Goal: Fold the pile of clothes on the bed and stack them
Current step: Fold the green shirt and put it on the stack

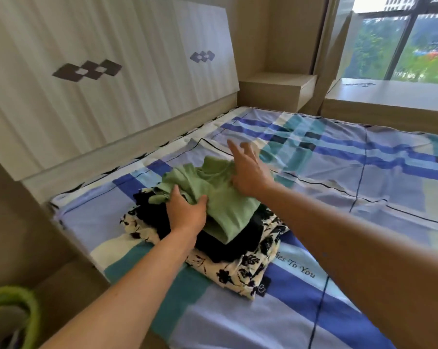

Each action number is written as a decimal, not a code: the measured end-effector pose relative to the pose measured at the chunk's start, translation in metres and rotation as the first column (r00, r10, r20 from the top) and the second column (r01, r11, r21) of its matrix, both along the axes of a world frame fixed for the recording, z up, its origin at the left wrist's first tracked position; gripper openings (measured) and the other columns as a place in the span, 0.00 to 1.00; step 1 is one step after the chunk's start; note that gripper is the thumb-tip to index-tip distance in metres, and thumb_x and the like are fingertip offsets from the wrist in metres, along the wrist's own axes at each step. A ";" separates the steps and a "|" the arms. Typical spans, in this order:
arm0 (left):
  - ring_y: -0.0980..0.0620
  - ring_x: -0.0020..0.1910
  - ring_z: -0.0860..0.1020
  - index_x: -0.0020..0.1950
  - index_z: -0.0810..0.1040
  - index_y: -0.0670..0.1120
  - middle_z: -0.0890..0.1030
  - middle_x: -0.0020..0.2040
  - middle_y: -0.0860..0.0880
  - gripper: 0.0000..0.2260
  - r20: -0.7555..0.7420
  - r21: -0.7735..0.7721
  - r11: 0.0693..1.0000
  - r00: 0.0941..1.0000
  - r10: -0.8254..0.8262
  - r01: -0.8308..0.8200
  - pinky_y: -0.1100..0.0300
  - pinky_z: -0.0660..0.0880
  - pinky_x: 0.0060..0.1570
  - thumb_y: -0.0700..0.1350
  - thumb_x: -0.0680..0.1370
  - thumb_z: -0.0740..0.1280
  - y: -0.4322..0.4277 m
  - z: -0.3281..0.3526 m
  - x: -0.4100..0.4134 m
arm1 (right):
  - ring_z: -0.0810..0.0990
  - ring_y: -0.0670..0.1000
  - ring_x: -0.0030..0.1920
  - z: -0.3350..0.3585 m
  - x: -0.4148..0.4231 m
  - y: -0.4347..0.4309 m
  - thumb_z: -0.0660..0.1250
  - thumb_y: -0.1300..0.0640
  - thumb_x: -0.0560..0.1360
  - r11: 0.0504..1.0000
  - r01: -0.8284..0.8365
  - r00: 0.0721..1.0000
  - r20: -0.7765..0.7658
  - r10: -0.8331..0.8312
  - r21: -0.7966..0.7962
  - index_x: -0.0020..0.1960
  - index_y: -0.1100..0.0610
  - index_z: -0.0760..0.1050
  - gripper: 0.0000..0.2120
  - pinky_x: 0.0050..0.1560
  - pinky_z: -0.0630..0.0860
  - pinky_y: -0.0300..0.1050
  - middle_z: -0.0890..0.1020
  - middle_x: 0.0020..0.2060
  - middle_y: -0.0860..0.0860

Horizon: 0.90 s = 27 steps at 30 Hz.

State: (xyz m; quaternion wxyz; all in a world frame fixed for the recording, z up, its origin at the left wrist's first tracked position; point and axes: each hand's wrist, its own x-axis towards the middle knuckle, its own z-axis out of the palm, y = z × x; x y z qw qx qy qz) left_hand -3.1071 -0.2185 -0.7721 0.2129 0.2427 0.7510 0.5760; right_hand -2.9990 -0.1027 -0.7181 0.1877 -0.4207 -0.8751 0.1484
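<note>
At the lower left corner a green basket (16,316) sits on the floor beside the bed (338,311), only partly in frame. The bed is covered with a checked sheet (363,187) in blue, teal, lilac and cream, with the words "To You" printed near the right forearm.

Near the bed's left edge lies one stack of three garments: a cream floral piece (240,273) at the bottom, a black piece (228,243) on it, and a green top (220,197) uppermost, loosely folded and rumpled at its far end. The left hand (186,210) rests on the near left part of the green top, fingers closed on a fold of its cloth. The right hand (248,170) is over the far right side of the top, fingers spread apart and holding nothing; whether the palm touches the cloth cannot be told.

To the right and beyond the stack the sheet lies flat and open as far as the far edge. Behind the bed stands a white headboard (99,79) with two dark diamond motifs. A wooden shelf (275,89) fills the corner, and a window (401,39) with a broad sill is at the upper right.
</note>
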 end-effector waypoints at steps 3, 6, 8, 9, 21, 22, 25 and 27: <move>0.38 0.70 0.65 0.81 0.50 0.52 0.61 0.74 0.39 0.45 0.022 -0.205 0.972 0.992 0.121 -0.114 0.47 0.67 0.64 0.50 0.73 0.75 0.004 0.010 -0.007 | 0.55 0.60 0.79 -0.037 -0.012 -0.011 0.61 0.44 0.81 0.986 0.127 0.991 0.042 -0.124 -0.110 0.80 0.50 0.51 0.34 0.77 0.54 0.62 0.55 0.79 0.57; 0.39 0.70 0.62 0.79 0.50 0.50 0.59 0.72 0.39 0.45 -0.233 -0.163 0.911 0.912 0.336 -0.378 0.43 0.61 0.69 0.51 0.70 0.74 -0.001 0.036 -0.026 | 0.45 0.56 0.81 -0.031 -0.007 -0.007 0.55 0.36 0.80 0.974 0.200 0.980 0.020 -0.199 -0.107 0.82 0.53 0.49 0.37 0.77 0.39 0.65 0.50 0.81 0.55; 0.43 0.67 0.64 0.77 0.59 0.48 0.63 0.71 0.41 0.35 -0.387 0.093 0.888 0.805 0.449 -0.450 0.47 0.62 0.65 0.46 0.73 0.70 0.002 0.049 -0.042 | 0.45 0.55 0.81 -0.019 -0.004 -0.008 0.56 0.35 0.80 0.977 0.190 0.982 0.026 -0.188 -0.097 0.81 0.53 0.50 0.38 0.77 0.38 0.67 0.50 0.81 0.55; 0.44 0.66 0.67 0.73 0.66 0.48 0.66 0.69 0.42 0.27 -0.457 0.205 0.911 0.788 0.413 -0.358 0.50 0.64 0.63 0.42 0.74 0.67 0.009 0.055 -0.047 | 0.45 0.56 0.81 -0.015 -0.004 -0.011 0.57 0.34 0.79 0.980 0.170 0.985 0.036 -0.167 -0.103 0.81 0.54 0.52 0.38 0.76 0.39 0.68 0.50 0.81 0.55; 0.47 0.80 0.37 0.80 0.45 0.64 0.42 0.82 0.54 0.45 -0.499 -0.772 0.590 0.350 -0.793 0.236 0.38 0.31 0.73 0.80 0.65 0.38 0.055 -0.039 -0.085 | 0.36 0.56 0.80 -0.089 -0.008 -0.038 0.54 0.19 0.67 0.972 0.120 0.985 0.146 -0.091 -0.202 0.82 0.49 0.43 0.55 0.74 0.38 0.73 0.40 0.81 0.52; 0.47 0.80 0.37 0.80 0.45 0.64 0.42 0.81 0.55 0.45 -0.515 -0.766 0.604 0.353 -0.781 0.219 0.38 0.31 0.73 0.80 0.65 0.37 0.055 -0.041 -0.084 | 0.36 0.56 0.80 -0.090 -0.008 -0.037 0.54 0.19 0.67 0.972 0.118 0.986 0.143 -0.090 -0.202 0.82 0.49 0.43 0.55 0.74 0.39 0.73 0.40 0.81 0.52; 0.48 0.80 0.36 0.79 0.43 0.64 0.40 0.81 0.55 0.46 -0.491 -0.783 0.584 0.363 -0.792 0.216 0.38 0.32 0.74 0.81 0.63 0.36 0.053 -0.039 -0.081 | 0.36 0.56 0.80 -0.090 -0.007 -0.036 0.54 0.19 0.67 0.971 0.099 0.987 0.145 -0.069 -0.215 0.82 0.48 0.43 0.55 0.74 0.39 0.73 0.40 0.81 0.52; 0.48 0.79 0.36 0.79 0.43 0.64 0.40 0.81 0.55 0.49 -0.444 -0.810 0.541 0.368 -0.817 0.226 0.38 0.32 0.74 0.83 0.61 0.36 0.051 -0.031 -0.080 | 0.35 0.55 0.80 -0.088 -0.004 -0.036 0.53 0.18 0.66 0.969 0.083 0.988 0.148 -0.048 -0.234 0.82 0.48 0.42 0.55 0.74 0.38 0.73 0.40 0.81 0.52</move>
